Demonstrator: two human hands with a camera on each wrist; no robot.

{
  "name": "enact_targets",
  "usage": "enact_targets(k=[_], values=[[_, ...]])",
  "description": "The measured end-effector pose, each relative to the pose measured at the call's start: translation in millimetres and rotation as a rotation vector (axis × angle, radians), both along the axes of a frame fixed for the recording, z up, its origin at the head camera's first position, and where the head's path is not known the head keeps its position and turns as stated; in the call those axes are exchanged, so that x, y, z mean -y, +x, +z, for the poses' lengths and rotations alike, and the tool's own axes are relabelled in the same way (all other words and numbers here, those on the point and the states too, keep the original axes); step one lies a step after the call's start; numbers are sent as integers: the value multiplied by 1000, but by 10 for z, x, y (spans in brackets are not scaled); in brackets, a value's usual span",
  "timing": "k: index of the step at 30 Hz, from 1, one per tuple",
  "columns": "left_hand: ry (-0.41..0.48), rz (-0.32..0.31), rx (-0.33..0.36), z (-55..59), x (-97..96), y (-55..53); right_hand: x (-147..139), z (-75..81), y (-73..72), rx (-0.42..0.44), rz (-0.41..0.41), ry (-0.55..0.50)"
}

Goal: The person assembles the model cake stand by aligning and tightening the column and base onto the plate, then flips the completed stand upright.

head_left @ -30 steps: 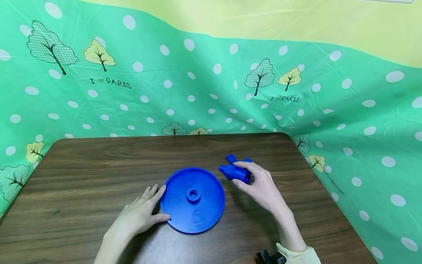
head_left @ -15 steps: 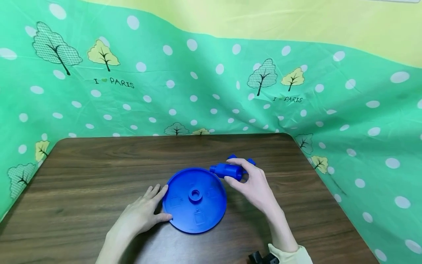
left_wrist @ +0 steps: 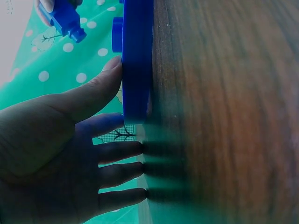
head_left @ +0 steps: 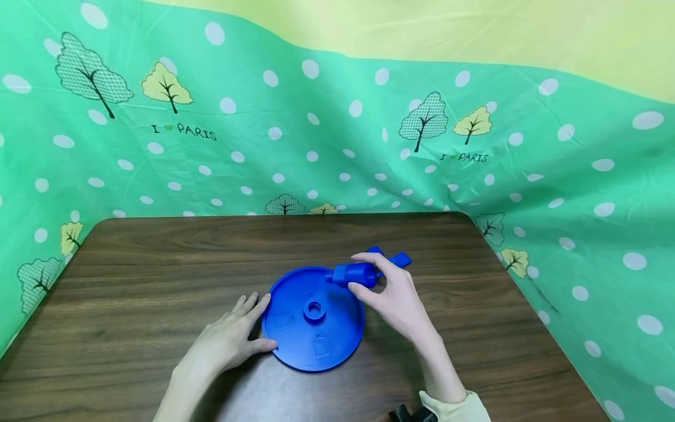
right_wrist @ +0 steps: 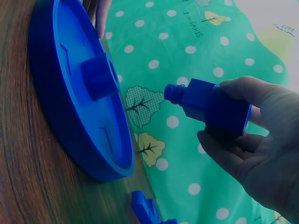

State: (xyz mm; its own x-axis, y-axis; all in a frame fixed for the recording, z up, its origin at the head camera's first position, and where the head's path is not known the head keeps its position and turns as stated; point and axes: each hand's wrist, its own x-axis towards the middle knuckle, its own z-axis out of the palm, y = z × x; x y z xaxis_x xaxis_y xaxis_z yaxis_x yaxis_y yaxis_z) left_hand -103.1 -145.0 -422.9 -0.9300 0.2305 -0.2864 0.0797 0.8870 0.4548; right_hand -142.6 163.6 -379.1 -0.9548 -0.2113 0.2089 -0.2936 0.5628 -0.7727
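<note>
Your left hand (head_left: 224, 340), fingers straight, touches the disc (head_left: 337, 328) | your right hand (head_left: 395, 299) pinches the peg (head_left: 355, 274), now shifted leftward, nearer the hub (head_left: 314, 320) but apart.

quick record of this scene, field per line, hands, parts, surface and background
left hand: touches the left edge of a blue, round, plastic-looking disc
right hand: holds a blue, stepped-cylinder, plastic-looking part
held part: raised, apart from the disc; narrow end points left in the head view
disc: flat on the table, raised ring at centre, hole unfilled
also there: blue angular piece beyond the right hand, partly hidden
surface: brown wood-grain table
background: green-and-yellow cloth with white dots and printed trees
</note>
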Motion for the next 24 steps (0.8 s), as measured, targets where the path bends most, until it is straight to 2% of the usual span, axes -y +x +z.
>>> enact_targets(k=[10, 24], values=[[6, -8, -4, 3, 22, -30, 123, 20, 8, 7, 7, 8], [6, -10, -8, 3, -3, -2, 205, -102, 32, 11, 56, 8]])
